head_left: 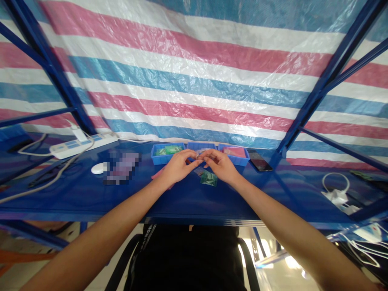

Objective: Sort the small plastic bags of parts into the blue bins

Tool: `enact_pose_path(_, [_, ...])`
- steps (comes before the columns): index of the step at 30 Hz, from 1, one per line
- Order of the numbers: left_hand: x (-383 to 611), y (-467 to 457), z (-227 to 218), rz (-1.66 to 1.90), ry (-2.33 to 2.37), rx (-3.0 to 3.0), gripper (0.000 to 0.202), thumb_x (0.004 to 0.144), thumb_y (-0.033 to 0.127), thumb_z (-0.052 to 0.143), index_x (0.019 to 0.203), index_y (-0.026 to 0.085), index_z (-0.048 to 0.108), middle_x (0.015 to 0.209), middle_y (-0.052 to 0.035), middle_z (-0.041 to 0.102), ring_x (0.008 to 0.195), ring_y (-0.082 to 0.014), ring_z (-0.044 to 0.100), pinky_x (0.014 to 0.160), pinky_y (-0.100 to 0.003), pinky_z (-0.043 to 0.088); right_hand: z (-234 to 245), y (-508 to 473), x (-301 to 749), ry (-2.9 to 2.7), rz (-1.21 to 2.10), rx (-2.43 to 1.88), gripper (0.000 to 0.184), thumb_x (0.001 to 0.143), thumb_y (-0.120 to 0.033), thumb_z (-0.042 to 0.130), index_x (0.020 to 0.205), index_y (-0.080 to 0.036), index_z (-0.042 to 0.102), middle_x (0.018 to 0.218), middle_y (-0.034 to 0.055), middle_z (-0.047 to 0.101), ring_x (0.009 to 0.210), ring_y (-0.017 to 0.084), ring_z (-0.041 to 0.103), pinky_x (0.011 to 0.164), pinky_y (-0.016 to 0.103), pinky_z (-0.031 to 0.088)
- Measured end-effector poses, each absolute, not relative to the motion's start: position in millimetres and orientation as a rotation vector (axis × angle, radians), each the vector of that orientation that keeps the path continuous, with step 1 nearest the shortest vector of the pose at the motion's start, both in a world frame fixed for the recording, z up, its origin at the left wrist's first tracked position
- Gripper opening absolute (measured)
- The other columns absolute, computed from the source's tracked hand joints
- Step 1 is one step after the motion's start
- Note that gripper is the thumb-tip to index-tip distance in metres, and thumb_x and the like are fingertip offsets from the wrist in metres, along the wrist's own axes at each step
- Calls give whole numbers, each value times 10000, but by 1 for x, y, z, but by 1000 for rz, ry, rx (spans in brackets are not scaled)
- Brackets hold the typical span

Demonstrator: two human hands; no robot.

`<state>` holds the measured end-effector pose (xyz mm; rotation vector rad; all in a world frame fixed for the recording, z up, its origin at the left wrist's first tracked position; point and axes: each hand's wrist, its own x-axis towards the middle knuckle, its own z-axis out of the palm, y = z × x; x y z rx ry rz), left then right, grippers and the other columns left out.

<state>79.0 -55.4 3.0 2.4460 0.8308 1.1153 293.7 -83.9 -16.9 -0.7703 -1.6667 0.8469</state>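
My left hand (181, 165) and my right hand (222, 164) meet above the blue table (188, 204). Both have thumb and fingers pinched together, with the fingertips nearly touching. Whatever lies between them is too small and too covered to name. Just below the fingers is a green printed packet (209, 178), and a small clear packet lies beside it, partly under the hands. Pink material (158, 173) shows from beneath my left wrist. Behind the hands stand a blue bin (160, 160) with green packets, a middle bin (194, 145) mostly covered, and a right bin (242, 161) with pink packets.
On the right lies a black phone (260, 160). To the left are a white mouse (97, 168), a blurred-out purple item (123, 167) and a power strip (83, 145) with trailing cable. Blue frame posts (315, 93) and a striped plastic sheet (194, 81) bound the back.
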Motion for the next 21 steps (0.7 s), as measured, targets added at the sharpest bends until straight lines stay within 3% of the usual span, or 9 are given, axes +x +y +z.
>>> enact_pose_path(3, [79, -57, 5, 1133, 822, 2473, 286, 1042, 447, 607, 1030, 216, 775, 1093, -72, 769, 994, -228, 725, 840, -339, 562, -18, -84, 293, -1654, 850, -793, 268, 982, -455, 670, 1148, -247, 703, 1118, 69, 771, 1007, 223, 742, 779, 334, 641])
enact_pose_path(7, [80, -58, 6, 1155, 784, 2488, 249, 1049, 362, 580, 1058, 222, 786, 1147, -79, 782, 1060, -239, 732, 922, -364, 567, -20, -82, 295, -1626, 717, -905, 301, 951, -477, 716, 1135, -240, 703, 1014, 64, 755, 911, 215, 720, 671, 297, 598])
enact_pose_path(12, [79, -58, 7, 1168, 743, 2489, 217, 1025, 302, 603, 1030, 214, 801, 1133, -82, 777, 1071, -236, 727, 963, -373, 566, -20, -78, 298, -1545, 670, -930, 382, 881, -475, 799, 1159, -241, 682, 1114, 76, 753, 949, 209, 711, 710, 299, 600])
enact_pose_path(16, [79, -59, 7, 1129, 747, 2500, 219, 1023, 328, 617, 1055, 223, 807, 1151, -83, 766, 1078, -235, 718, 916, -354, 571, -21, -76, 298, -1621, 811, -857, 475, 873, -448, 813, 1279, -242, 679, 1062, 58, 767, 927, 204, 729, 781, 330, 614])
enact_pose_path(21, [79, -59, 8, 1130, 824, 2492, 226, 1027, 349, 610, 1051, 214, 791, 1083, -78, 766, 1003, -225, 716, 804, -327, 560, -22, -75, 299, -1616, 803, -905, 398, 868, -426, 809, 1192, -211, 724, 967, 50, 759, 843, 191, 716, 754, 330, 603])
